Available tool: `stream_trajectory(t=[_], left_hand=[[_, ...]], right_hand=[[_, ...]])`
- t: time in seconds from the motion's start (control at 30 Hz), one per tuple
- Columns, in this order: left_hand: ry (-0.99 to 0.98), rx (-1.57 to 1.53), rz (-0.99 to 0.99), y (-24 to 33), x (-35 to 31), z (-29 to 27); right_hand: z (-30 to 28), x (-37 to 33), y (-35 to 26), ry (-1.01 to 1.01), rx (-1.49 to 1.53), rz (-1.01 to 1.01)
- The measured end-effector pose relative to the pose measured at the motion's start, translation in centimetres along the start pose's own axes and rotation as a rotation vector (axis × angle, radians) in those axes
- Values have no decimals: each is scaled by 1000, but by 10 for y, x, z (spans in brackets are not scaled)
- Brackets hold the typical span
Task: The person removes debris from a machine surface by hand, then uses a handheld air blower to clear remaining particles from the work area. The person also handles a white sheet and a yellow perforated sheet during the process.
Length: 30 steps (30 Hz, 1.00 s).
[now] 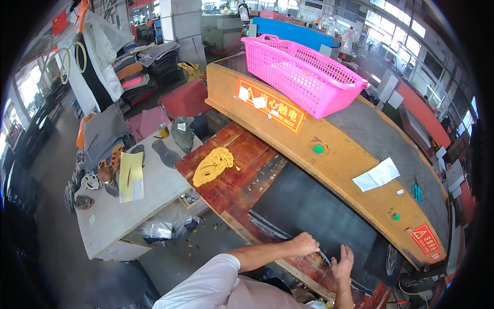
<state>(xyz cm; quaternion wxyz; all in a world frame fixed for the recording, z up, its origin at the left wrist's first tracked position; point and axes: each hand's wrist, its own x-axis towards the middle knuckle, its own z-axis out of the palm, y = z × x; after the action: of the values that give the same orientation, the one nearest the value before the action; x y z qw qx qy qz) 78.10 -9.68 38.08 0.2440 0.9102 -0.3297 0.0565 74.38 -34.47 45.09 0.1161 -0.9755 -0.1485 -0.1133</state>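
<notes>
A large black sheet [314,206] lies on the red-brown worn board, partly under the edge of the orange machine. My left hand [305,243] is closed at the sheet's near edge; what its fingers hold, if anything, is hidden. To its right, my right hand [342,263] rests on the sheet near the same edge with its fingers stretched out. A thin whitish strip [324,256] shows between the two hands. On the board's far left part lies a yellow openwork cut piece [213,166].
Beyond the sheet stands the orange machine [288,131] with green buttons, bearing a pink basket [303,77], a paper [376,174] and teal-handled scissors [417,193]. At left, a grey table [103,226] carries a sole-shaped piece [165,153] and a yellow sheet [131,175].
</notes>
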Motion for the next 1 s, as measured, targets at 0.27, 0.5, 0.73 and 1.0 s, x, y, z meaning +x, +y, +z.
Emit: stream_trajectory(t=[0.27, 0.5, 0.73, 1.0], left_hand=[[2, 17, 49, -8, 46, -38], [-120, 165, 150, -11, -2, -28], [10, 275, -54, -26, -58, -23], [29, 379, -134, -55, -98, -51]], right_hand=[[-29, -3, 51, -309, 190, 78], [20, -33, 95, -289, -2, -59], [13, -25, 99, -341, -50, -114], [17, -29, 95, -375, -41, -55]])
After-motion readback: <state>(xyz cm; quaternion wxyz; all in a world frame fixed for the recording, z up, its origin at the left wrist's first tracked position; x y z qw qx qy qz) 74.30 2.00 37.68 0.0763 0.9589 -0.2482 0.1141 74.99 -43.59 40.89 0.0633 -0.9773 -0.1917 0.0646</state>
